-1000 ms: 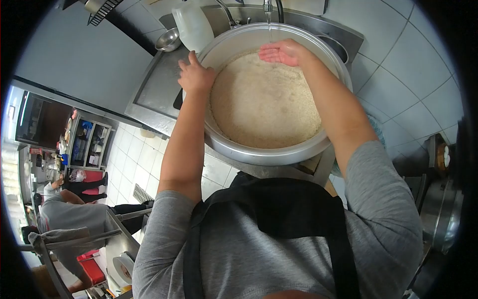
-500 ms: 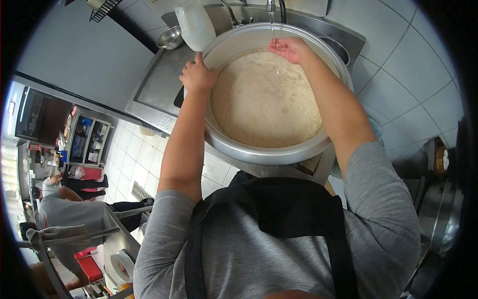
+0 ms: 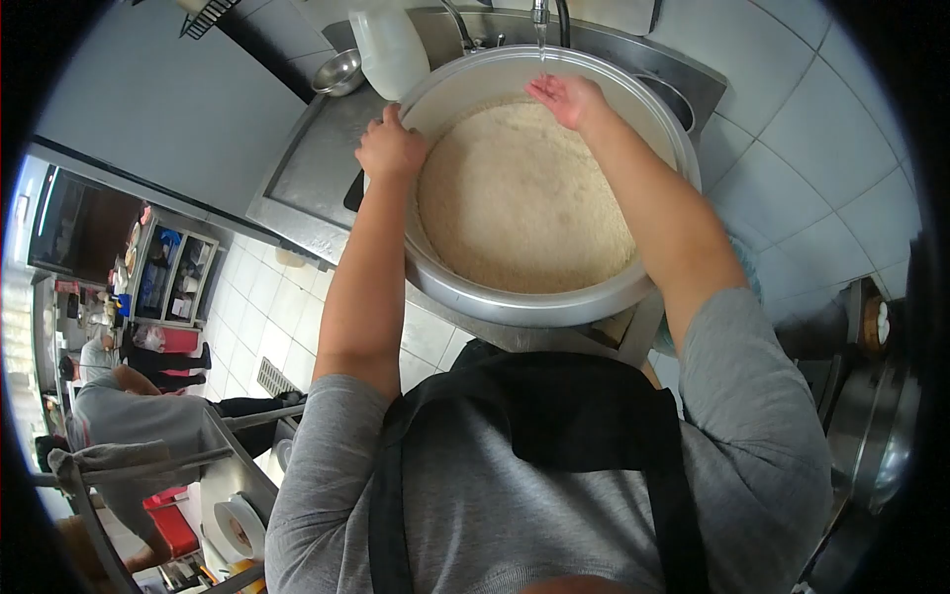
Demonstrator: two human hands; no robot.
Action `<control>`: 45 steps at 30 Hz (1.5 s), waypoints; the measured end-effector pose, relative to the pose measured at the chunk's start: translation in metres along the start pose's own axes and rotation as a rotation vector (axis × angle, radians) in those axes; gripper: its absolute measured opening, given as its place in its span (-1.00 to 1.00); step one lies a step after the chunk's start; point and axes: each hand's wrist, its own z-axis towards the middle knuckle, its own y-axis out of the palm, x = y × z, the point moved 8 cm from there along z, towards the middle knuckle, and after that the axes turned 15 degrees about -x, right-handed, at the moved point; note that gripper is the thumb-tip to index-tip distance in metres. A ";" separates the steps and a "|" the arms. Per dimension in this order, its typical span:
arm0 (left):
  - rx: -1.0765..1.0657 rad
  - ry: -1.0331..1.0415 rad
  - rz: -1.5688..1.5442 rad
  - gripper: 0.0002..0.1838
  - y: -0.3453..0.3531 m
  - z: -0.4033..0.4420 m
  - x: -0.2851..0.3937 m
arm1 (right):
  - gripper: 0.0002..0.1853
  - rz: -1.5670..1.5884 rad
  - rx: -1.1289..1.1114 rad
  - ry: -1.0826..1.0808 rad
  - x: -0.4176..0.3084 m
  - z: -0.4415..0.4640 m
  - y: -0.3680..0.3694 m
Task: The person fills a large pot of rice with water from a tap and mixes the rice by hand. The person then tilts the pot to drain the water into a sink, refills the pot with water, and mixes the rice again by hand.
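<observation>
A wide metal pot (image 3: pixel 524 309) holds pale grain (image 3: pixel 524 198) that looks wet. Above its far side, the tap (image 3: pixel 540 12) lets down a stream of water. My right hand (image 3: pixel 566 99) is palm up just under that stream, fingers spread and slightly curled, holding nothing. At the pot's left rim rests my left hand (image 3: pixel 391 147), its fingers bent over the edge; how far they wrap round it is partly hidden.
Left of the pot stand a white translucent jug (image 3: pixel 389 54) and a small metal bowl (image 3: pixel 338 73) on the steel counter (image 3: pixel 322 173). Tiled wall is at the right. A co-worker (image 3: pixel 143 416) and another person are at the far left.
My right hand has turned and its fingers have curled a little under the water. My left hand has lowered its raised fingers onto the pot's rim.
</observation>
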 end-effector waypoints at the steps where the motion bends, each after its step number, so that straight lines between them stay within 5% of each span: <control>1: 0.009 -0.009 -0.001 -0.43 -0.001 0.001 -0.001 | -0.72 -0.044 0.088 -0.008 0.010 0.012 -0.021; 4: -0.003 -0.015 -0.068 -0.48 -0.001 0.001 -0.004 | -0.71 -0.161 0.151 0.032 0.031 0.031 -0.041; 9: 0.015 -0.001 -0.095 -0.50 -0.004 0.000 -0.005 | -0.68 -0.104 -0.270 0.159 0.048 0.020 0.021; 12: 0.013 -0.012 -0.092 -0.50 -0.005 -0.002 -0.004 | -0.60 -0.275 0.165 0.091 0.027 0.004 -0.016; 15: 0.013 -0.017 -0.077 -0.50 -0.004 -0.002 -0.003 | -0.60 -0.191 0.159 -0.032 0.014 -0.011 -0.004; 18: 0.003 -0.020 -0.067 -0.50 -0.004 -0.003 -0.002 | -0.69 -0.147 -0.415 0.309 0.051 -0.001 0.040; 24: 0.026 -0.012 -0.061 -0.51 -0.005 -0.002 -0.003 | -0.64 -0.267 0.084 -0.010 0.019 -0.002 -0.002; 27: 0.026 -0.018 -0.104 -0.53 -0.005 -0.002 -0.005 | -0.60 -0.291 0.134 -0.085 0.011 -0.005 -0.002; 30: 0.020 -0.022 -0.161 -0.56 -0.005 0.001 -0.008 | -0.64 -0.266 -0.413 0.375 0.074 -0.014 0.055; 33: 0.032 -0.026 -0.172 -0.59 -0.006 -0.001 -0.008 | -0.66 -0.260 -0.667 0.495 0.091 -0.047 0.103; 38: 0.049 -0.022 -0.163 -0.60 -0.007 -0.002 -0.008 | -0.65 -0.220 0.042 0.086 0.015 -0.009 0.012; 41: 0.060 -0.021 -0.132 -0.58 -0.004 0.000 -0.007 | -0.62 -0.255 0.106 0.038 0.009 0.014 -0.022; 45: 0.050 -0.060 -0.098 -0.57 -0.012 -0.008 -0.009 | -0.62 -0.439 -0.659 0.551 0.063 -0.055 0.097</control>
